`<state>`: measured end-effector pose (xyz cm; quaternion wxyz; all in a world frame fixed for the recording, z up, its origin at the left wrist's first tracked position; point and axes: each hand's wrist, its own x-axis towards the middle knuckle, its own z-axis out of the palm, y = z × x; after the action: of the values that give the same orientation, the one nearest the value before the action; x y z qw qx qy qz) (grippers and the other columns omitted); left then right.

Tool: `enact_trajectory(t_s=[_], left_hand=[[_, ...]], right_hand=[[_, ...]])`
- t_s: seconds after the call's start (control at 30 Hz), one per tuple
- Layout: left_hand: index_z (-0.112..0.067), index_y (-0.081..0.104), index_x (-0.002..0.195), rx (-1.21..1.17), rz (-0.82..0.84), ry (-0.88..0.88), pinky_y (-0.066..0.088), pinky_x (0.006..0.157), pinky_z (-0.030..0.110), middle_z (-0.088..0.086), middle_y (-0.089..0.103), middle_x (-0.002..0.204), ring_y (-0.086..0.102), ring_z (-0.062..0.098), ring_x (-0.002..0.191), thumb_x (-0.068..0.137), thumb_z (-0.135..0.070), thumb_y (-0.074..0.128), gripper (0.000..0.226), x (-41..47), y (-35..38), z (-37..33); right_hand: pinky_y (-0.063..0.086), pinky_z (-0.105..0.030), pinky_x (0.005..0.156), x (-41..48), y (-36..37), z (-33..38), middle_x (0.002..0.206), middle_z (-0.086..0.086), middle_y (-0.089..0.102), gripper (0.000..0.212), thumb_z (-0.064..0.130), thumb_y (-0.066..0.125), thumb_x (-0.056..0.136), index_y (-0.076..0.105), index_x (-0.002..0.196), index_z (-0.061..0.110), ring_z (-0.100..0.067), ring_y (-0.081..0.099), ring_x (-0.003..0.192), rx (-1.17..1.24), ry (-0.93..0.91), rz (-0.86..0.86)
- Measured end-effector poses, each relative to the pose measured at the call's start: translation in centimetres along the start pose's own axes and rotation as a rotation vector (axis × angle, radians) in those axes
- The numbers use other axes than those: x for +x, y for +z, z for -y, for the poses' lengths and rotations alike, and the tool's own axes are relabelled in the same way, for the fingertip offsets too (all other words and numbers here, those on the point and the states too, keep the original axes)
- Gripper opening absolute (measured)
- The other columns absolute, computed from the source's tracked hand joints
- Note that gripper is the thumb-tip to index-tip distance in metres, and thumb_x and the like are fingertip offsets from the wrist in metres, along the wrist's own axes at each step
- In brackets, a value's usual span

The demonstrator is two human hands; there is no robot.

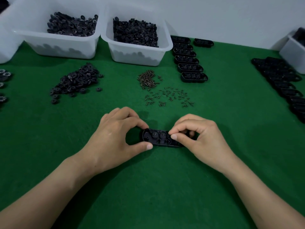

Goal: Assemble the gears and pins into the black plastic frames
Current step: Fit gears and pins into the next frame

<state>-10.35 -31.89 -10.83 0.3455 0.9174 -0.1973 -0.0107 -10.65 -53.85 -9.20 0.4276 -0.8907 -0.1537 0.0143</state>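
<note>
A black plastic frame [159, 138] lies on the green felt at the centre, with two round gears seated in its middle. My left hand [115, 138] pinches its left end between thumb and forefinger. My right hand [199, 138] covers the frame's right end, thumb and forefinger pressed together at the frame's upper edge; whether a small part is between them is hidden. A heap of small black gears [77, 81] lies at the upper left. Small brown pins [168, 96] are scattered beyond the frame, behind them a denser pile [147, 79].
Two white bins of black gears [72, 25] [135, 33] stand at the back. A column of frames [189, 63] lies back right of centre. A long stack of frames [282, 83] runs along the right, beside another white bin [293, 50]. More gears [4, 75] lie at the left edge.
</note>
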Motion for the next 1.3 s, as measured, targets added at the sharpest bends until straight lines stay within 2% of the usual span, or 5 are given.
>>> enact_trajectory(t_s=[0.53,0.73,0.9,1.0,1.3], left_hand=[[-0.032,0.063,0.096,0.016,-0.004,0.006,0.036,0.092,0.034,-0.013,0.05,0.096,0.046,0.009,0.095,0.063,-0.068,0.047,0.051,0.1,0.1,0.0],[-0.032,0.063,0.095,0.01,-0.012,0.009,0.038,0.091,0.037,-0.012,0.05,0.096,0.047,0.011,0.094,0.063,-0.067,0.048,0.05,0.1,0.1,0.0],[-0.031,0.063,0.097,0.012,-0.014,0.011,0.038,0.091,0.038,-0.011,0.05,0.096,0.048,0.011,0.095,0.064,-0.066,0.049,0.051,0.0,0.1,0.0],[-0.031,0.063,0.098,0.017,-0.013,0.011,0.037,0.092,0.037,-0.012,0.05,0.097,0.047,0.01,0.096,0.064,-0.066,0.049,0.051,0.0,0.1,0.1],[-0.034,0.062,0.097,0.026,-0.004,0.005,0.035,0.094,0.035,-0.014,0.05,0.097,0.047,0.009,0.096,0.063,-0.068,0.048,0.05,0.0,0.1,0.0]], right_hand=[[0.037,-0.01,0.063,0.0,0.1,-0.5,0.077,0.008,0.063,0.012,0.009,0.072,0.076,0.073,0.077,0.021,-0.003,0.055,0.068,-0.215,-0.082,-0.021],[0.051,-0.04,0.068,0.0,-0.1,0.3,0.08,0.001,0.064,0.008,0.011,0.07,0.079,0.073,0.082,0.017,-0.019,0.059,0.077,-0.39,-0.166,0.02],[0.042,-0.015,0.061,0.1,-0.7,0.2,0.076,0.01,0.066,0.016,0.009,0.071,0.077,0.073,0.081,0.023,-0.003,0.056,0.067,-0.146,-0.017,0.048],[0.051,-0.022,0.066,-0.3,-1.4,-0.3,0.079,0.011,0.069,0.02,0.006,0.067,0.08,0.072,0.083,0.026,-0.002,0.061,0.071,-0.008,0.048,-0.014],[0.05,-0.019,0.07,-1.0,-1.0,-0.9,0.088,0.009,0.068,0.035,-0.008,0.057,0.082,0.073,0.092,0.023,-0.007,0.063,0.079,-0.11,-0.099,-0.011]])
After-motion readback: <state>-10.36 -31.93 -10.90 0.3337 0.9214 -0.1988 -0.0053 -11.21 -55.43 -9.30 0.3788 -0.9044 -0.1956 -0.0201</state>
